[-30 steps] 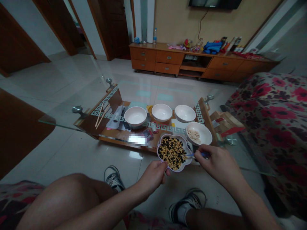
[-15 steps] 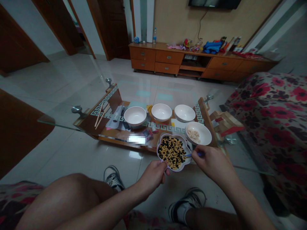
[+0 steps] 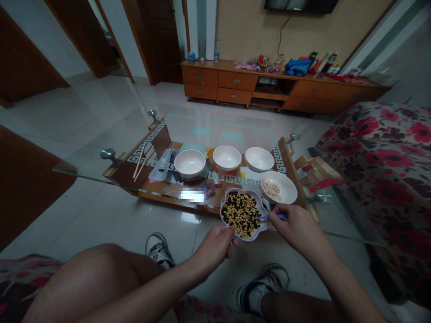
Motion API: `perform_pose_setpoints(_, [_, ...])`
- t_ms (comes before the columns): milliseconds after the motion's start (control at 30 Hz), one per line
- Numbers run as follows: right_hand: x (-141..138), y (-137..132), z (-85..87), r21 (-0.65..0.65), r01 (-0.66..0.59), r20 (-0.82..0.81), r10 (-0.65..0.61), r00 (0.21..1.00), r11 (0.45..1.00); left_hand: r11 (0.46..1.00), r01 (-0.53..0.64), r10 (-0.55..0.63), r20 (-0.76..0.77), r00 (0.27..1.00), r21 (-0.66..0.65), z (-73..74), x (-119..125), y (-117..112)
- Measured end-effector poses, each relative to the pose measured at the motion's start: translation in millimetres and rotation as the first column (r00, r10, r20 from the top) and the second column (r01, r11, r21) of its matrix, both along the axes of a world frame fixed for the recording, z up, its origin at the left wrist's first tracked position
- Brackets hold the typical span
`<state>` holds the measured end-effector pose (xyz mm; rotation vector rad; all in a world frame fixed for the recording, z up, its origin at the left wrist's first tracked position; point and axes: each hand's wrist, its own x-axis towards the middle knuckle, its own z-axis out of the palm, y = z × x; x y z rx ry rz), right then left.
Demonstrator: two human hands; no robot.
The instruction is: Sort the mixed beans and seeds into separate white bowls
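A flower-shaped dish full of mixed yellow and black beans stands on the near edge of the glass table. My left hand pinches the dish's near rim. My right hand is closed on a thin blue tool whose tip reaches into the beans at the dish's right side. Just behind it, a white bowl holds a few pale pieces.
Three empty white bowls stand in a row farther back. Chopsticks and small clutter lie on the shelf under the glass. A floral sofa is at right, a cardboard box beside it. My knees and shoes are below.
My right hand has drifted slightly left and the blue tool has gone further into the beans. The left hand keeps its hold on the dish.
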<state>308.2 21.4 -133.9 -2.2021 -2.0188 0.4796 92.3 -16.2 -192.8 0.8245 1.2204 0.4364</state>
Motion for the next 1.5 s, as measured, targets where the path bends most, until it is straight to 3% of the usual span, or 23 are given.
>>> perform_pose_setpoints(433, [-3,-6,3.1,-0.029,-0.054,0.105,0.057,0.993,0.998,1.000,0.001,0.000,-0.002,1.000,0.014,-5.9,2,1])
perform_pose_setpoints(800, [-3,-10,3.1,-0.004,-0.246,0.145,0.244,0.959,0.969,1.000,-0.001,0.001,-0.001,1.000,0.000,-1.9,3,2])
perform_pose_setpoints(1300, [-6,-9,3.9,0.156,-0.154,-0.083,0.168,0.982,0.976,1.000,0.000,0.000,0.000,1.000,0.008,1.0,2,1])
perform_pose_setpoints(1500, [-7,-9,4.0,0.243,-0.114,-0.087,0.139,0.987,0.963,1.000,-0.005,0.005,-0.011,1.000,0.010,5.4,2,1])
